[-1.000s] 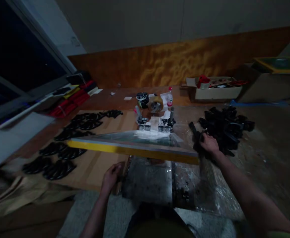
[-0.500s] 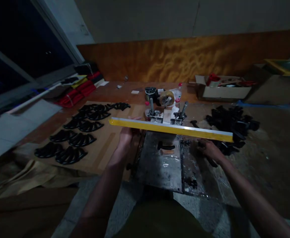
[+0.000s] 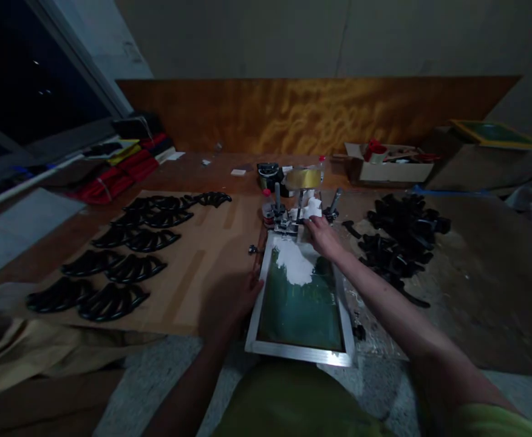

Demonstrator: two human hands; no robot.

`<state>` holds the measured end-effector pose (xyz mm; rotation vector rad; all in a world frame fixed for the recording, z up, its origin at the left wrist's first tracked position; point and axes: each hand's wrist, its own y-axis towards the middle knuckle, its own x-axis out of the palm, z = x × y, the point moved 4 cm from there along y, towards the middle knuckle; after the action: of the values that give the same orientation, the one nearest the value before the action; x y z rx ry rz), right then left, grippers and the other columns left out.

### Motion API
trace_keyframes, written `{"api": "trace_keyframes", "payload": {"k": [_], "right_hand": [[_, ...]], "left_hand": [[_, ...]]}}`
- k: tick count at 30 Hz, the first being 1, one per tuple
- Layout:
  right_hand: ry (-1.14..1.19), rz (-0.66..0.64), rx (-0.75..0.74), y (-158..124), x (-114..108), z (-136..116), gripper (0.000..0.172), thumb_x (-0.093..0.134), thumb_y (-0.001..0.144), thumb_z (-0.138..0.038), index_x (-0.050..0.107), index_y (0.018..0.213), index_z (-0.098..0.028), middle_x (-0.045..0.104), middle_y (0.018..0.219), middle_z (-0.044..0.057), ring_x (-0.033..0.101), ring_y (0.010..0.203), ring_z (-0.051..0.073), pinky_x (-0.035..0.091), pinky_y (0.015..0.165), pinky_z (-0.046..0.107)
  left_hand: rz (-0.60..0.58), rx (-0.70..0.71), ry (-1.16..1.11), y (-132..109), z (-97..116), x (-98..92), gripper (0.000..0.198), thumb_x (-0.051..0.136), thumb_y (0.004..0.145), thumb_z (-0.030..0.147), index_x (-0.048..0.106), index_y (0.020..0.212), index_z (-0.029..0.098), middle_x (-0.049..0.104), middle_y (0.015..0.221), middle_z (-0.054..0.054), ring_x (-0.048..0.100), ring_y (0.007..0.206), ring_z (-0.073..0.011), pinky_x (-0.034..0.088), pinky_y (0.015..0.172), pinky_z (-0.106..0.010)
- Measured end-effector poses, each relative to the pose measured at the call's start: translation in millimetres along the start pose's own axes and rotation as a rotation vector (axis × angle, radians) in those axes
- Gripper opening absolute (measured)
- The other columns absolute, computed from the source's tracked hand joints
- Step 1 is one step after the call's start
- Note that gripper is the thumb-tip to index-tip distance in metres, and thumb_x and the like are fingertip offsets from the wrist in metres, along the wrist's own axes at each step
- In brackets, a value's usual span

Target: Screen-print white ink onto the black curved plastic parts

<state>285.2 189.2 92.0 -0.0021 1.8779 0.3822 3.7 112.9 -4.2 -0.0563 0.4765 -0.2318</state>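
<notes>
A screen printing frame (image 3: 299,354) with silver rails and green mesh lies flat before me, white ink (image 3: 296,264) pooled on its far half. My left hand (image 3: 250,290) is at its left rail, fingers in shadow and closed about the edge. At the far end of the mesh, my right hand (image 3: 321,235) pinches what looks like a squeegee (image 3: 301,222), mostly covered by the fingers. Just beyond stand the hinge clamps (image 3: 285,222), with an upright bolt on either side.
Black curved handles (image 3: 113,301) lie in fanned rows on cardboard (image 3: 188,273) at left. More are heaped in a pile (image 3: 402,224) at right. Behind the clamps are a tape roll (image 3: 303,178), a can (image 3: 268,175) and a red-capped bottle (image 3: 267,206). An open carton (image 3: 393,171) sits farther back.
The frame has swung down from its raised position, covering the metal base plate and the black handle there. My right hand has moved from beside the black pile to the frame's far end.
</notes>
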Motion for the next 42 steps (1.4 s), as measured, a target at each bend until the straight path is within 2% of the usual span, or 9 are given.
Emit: {"api": "trace_keyframes", "payload": {"k": [5, 9, 12, 18, 22, 29, 34, 37, 42], "right_hand": [[-0.156, -0.288, 0.035, -1.9, 25.3, -8.5, 0.018, 0.060, 0.086, -0.016, 0.068, 0.102, -0.013, 0.069, 0.107, 0.016, 0.062, 0.103, 0.027, 0.047, 0.088, 0.032], [-0.251, -0.252, 0.177, -23.2, 19.9, -0.5, 0.020, 0.053, 0.090, -0.017, 0.067, 0.105, -0.012, 0.070, 0.106, 0.018, 0.065, 0.096, 0.029, 0.048, 0.080, 0.034], [-0.317, -0.247, 0.233, -32.0, 23.2, -14.8, 0.024, 0.046, 0.092, -0.013, 0.065, 0.106, -0.010, 0.069, 0.106, 0.020, 0.064, 0.097, 0.028, 0.049, 0.078, 0.034], [-0.294, -0.384, -0.184, -63.0, 39.9, -63.4, 0.024, 0.041, 0.095, -0.011, 0.064, 0.104, -0.010, 0.066, 0.102, 0.017, 0.058, 0.101, 0.026, 0.046, 0.083, 0.033], [-0.210, -0.414, -0.405, -87.0, 28.1, -56.6, 0.020, 0.046, 0.092, -0.009, 0.064, 0.100, -0.012, 0.065, 0.099, 0.014, 0.056, 0.098, 0.024, 0.043, 0.082, 0.032], [-0.129, -0.276, -0.268, -72.2, 27.6, -43.8, 0.015, 0.051, 0.088, -0.008, 0.061, 0.098, -0.014, 0.063, 0.098, 0.012, 0.053, 0.095, 0.024, 0.041, 0.080, 0.032], [-0.025, -0.254, -0.384, -94.0, 35.8, -44.5, 0.022, 0.050, 0.083, -0.004, 0.062, 0.098, -0.015, 0.063, 0.096, 0.011, 0.053, 0.095, 0.023, 0.042, 0.083, 0.032], [0.021, -0.237, -0.266, -69.7, 26.4, -33.5, 0.025, 0.053, 0.083, -0.007, 0.064, 0.104, -0.015, 0.065, 0.098, 0.010, 0.056, 0.095, 0.022, 0.042, 0.082, 0.029], [-0.047, -0.111, 0.056, -1.8, -1.5, -7.3, 0.052, 0.058, 0.091, -0.024, 0.049, 0.142, -0.025, 0.066, 0.112, 0.009, 0.062, 0.095, 0.023, 0.044, 0.078, 0.029]], "left_hand": [[-0.074, -0.102, -0.245, 3.5, -21.2, 9.2, 0.055, 0.052, 0.089, 0.040, 0.052, 0.140, 0.018, 0.068, 0.129, -0.011, 0.062, 0.121, -0.0260, 0.053, 0.100, -0.043], [-0.077, -0.168, -0.332, 2.1, -31.2, 12.9, 0.061, 0.055, 0.088, 0.048, 0.050, 0.142, 0.018, 0.065, 0.134, -0.013, 0.064, 0.118, -0.0272, 0.052, 0.100, -0.043], [-0.040, -0.184, -0.367, 1.5, -34.9, 14.9, 0.062, 0.058, 0.086, 0.051, 0.051, 0.141, 0.021, 0.062, 0.139, -0.010, 0.060, 0.124, -0.0264, 0.048, 0.105, -0.042], [-0.020, -0.200, -0.460, 0.1, -35.6, 17.8, 0.066, 0.063, 0.082, 0.054, 0.055, 0.137, 0.020, 0.062, 0.138, -0.011, 0.060, 0.123, -0.0289, 0.048, 0.105, -0.044], [-0.009, -0.238, -0.458, -2.5, -33.3, 17.1, 0.070, 0.065, 0.080, 0.056, 0.054, 0.139, 0.021, 0.059, 0.142, -0.012, 0.058, 0.127, -0.0294, 0.047, 0.105, -0.043], [-0.011, -0.213, -0.437, -1.9, -32.4, 14.6, 0.068, 0.064, 0.081, 0.056, 0.055, 0.137, 0.018, 0.061, 0.139, -0.014, 0.060, 0.123, -0.0298, 0.047, 0.105, -0.045], [0.005, -0.178, -0.399, -3.6, -24.4, 10.9, 0.062, 0.064, 0.082, 0.054, 0.058, 0.134, 0.020, 0.064, 0.135, -0.012, 0.061, 0.122, -0.0291, 0.046, 0.106, -0.045], [-0.018, -0.170, -0.366, -6.1, -10.9, 5.4, 0.059, 0.062, 0.083, 0.052, 0.060, 0.132, 0.019, 0.064, 0.135, -0.012, 0.061, 0.123, -0.0280, 0.045, 0.107, -0.043], [0.010, -0.139, -0.277, -8.7, 23.4, -20.2, 0.053, 0.060, 0.083, 0.054, 0.064, 0.126, 0.023, 0.066, 0.133, -0.007, 0.059, 0.124, -0.0279, 0.044, 0.108, -0.042]]}}
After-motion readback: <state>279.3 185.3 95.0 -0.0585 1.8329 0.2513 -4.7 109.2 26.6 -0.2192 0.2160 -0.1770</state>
